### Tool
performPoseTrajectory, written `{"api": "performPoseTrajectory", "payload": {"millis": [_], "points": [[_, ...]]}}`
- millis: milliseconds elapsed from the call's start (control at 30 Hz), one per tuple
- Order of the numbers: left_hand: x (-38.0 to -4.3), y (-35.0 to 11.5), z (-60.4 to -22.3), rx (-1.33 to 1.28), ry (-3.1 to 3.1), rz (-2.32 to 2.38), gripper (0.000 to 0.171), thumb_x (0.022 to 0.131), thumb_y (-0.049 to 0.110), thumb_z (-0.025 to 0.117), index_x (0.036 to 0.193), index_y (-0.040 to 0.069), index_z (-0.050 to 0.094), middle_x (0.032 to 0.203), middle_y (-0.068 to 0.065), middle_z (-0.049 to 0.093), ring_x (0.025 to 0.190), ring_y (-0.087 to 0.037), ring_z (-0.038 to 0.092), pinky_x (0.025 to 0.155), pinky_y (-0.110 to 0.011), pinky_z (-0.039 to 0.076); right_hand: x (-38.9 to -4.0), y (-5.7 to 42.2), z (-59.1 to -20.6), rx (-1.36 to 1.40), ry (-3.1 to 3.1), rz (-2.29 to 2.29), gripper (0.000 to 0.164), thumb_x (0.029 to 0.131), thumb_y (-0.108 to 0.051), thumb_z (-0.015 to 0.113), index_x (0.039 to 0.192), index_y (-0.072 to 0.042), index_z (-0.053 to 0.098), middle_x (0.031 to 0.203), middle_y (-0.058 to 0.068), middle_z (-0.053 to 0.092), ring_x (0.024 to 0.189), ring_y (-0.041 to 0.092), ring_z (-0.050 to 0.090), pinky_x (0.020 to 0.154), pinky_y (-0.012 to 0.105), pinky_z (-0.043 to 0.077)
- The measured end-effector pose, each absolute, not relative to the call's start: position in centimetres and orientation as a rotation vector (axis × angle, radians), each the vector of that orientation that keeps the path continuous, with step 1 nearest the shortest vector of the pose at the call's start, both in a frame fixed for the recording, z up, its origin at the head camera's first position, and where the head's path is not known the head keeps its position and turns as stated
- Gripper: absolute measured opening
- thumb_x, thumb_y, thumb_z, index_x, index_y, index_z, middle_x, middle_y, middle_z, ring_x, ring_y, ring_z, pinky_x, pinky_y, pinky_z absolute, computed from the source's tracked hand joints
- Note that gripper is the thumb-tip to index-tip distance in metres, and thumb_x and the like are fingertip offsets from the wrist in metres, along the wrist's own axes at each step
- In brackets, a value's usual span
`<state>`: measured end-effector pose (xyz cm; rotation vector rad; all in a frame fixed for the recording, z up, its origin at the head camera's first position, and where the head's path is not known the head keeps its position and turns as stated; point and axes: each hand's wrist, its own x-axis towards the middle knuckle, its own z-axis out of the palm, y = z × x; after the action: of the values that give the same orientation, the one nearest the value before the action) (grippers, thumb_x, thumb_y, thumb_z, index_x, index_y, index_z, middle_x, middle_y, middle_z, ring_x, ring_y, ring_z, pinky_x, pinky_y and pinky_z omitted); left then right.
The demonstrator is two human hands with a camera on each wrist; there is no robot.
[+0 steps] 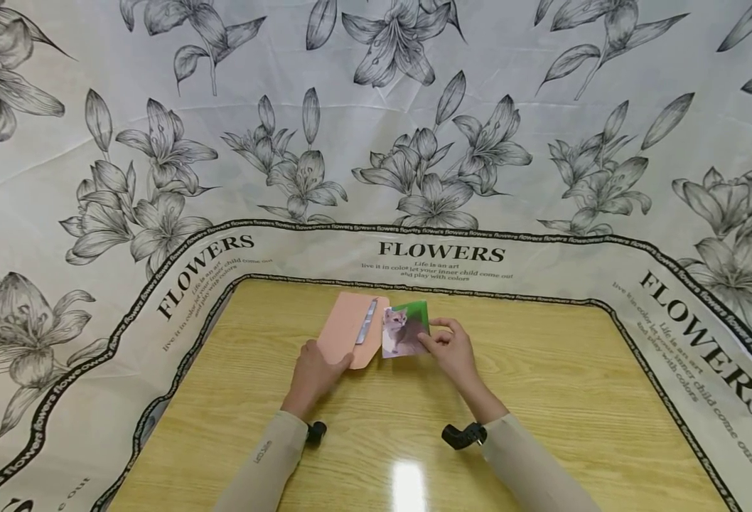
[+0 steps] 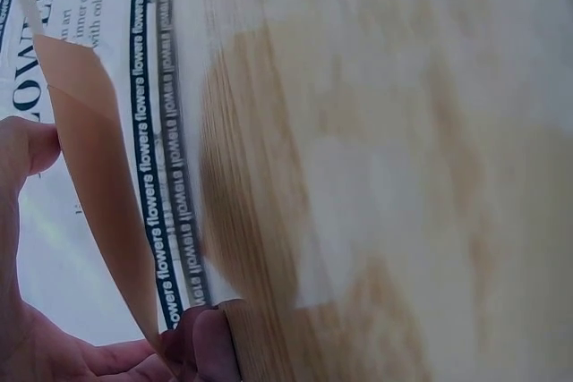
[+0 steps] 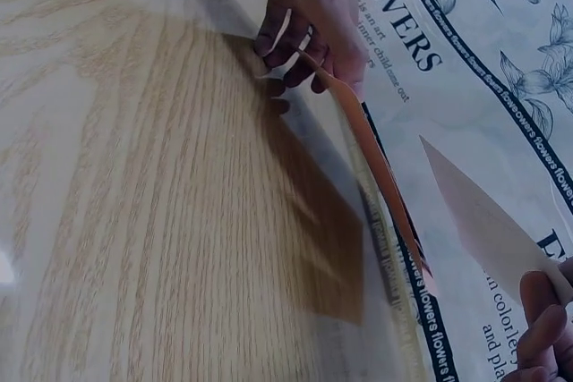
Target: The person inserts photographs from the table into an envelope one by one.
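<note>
In the head view my left hand grips a pink envelope by its near edge, thumb on top. The envelope's flap is unfolded to the right, and a strip of a printed picture shows in its opening. Between thumb and fingers, my right hand pinches a cat photo with a green corner, just right of the flap. The left wrist view has the envelope edge-on between thumb and fingers. From the right wrist, the photo's pale back shows, apart from the envelope.
Both hands are above a light wooden table. A white cloth with black flower drawings and lettering hangs around its back and sides. Each wrist wears a small black camera, such as the right one.
</note>
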<state>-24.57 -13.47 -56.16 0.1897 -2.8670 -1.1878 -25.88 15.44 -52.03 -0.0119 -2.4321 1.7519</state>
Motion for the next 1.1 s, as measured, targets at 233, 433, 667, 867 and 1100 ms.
{"api": "performPoseTrajectory", "payload": {"millis": [233, 433, 667, 867, 1100], "points": [[-24.6, -13.5, -56.4, 0.18, -2.863, -1.16, 0.092, 0.093, 0.058, 0.076, 0.141, -0.015, 0.045, 0.126, -0.032, 0.056, 0.105, -0.041, 0.064, 0.094, -0.054, 0.055, -27.1, 14.3, -52.2, -0.072, -2.433, 1.792, 0.041, 0.099, -0.014, 0.08, 0.133, 0.001, 0.062, 0.079, 0.004, 0.074, 0.071, 0.019, 0.065, 0.06, 0.025, 0.045], [-24.7, -13.6, -56.3, 0.184, -2.866, -1.157, 0.093, 0.093, 0.058, 0.076, 0.141, -0.015, 0.045, 0.127, -0.032, 0.056, 0.107, -0.042, 0.064, 0.095, -0.055, 0.055, -28.0, 13.4, -52.3, -0.11, -2.442, 1.795, 0.041, 0.099, -0.015, 0.081, 0.133, 0.0, 0.062, 0.078, 0.003, 0.073, 0.071, 0.019, 0.064, 0.06, 0.025, 0.046], [-24.7, -13.6, -56.5, 0.183, -2.87, -1.149, 0.094, 0.093, 0.059, 0.076, 0.141, -0.015, 0.045, 0.128, -0.033, 0.056, 0.109, -0.042, 0.065, 0.096, -0.054, 0.055, -28.6, 12.5, -52.5, -0.12, -2.442, 1.792, 0.04, 0.1, -0.012, 0.078, 0.131, 0.004, 0.06, 0.08, 0.008, 0.074, 0.081, 0.037, 0.07, 0.062, 0.025, 0.049], [-24.7, -13.6, -56.6, 0.184, -2.868, -1.161, 0.095, 0.093, 0.059, 0.076, 0.143, -0.016, 0.044, 0.13, -0.033, 0.056, 0.109, -0.042, 0.065, 0.097, -0.054, 0.055, -29.4, 11.8, -52.9, -0.164, -2.466, 1.771, 0.043, 0.101, -0.013, 0.077, 0.136, 0.003, 0.059, 0.082, 0.01, 0.074, 0.082, 0.035, 0.068, 0.062, 0.026, 0.048], [-24.6, -13.6, -56.3, 0.172, -2.849, -1.176, 0.094, 0.092, 0.058, 0.077, 0.141, -0.016, 0.045, 0.129, -0.034, 0.056, 0.11, -0.043, 0.064, 0.097, -0.055, 0.055, -30.2, 10.9, -53.5, -0.181, -2.475, 1.737, 0.044, 0.102, -0.014, 0.077, 0.137, 0.003, 0.058, 0.077, 0.005, 0.07, 0.065, 0.015, 0.059, 0.059, 0.026, 0.043]]}}
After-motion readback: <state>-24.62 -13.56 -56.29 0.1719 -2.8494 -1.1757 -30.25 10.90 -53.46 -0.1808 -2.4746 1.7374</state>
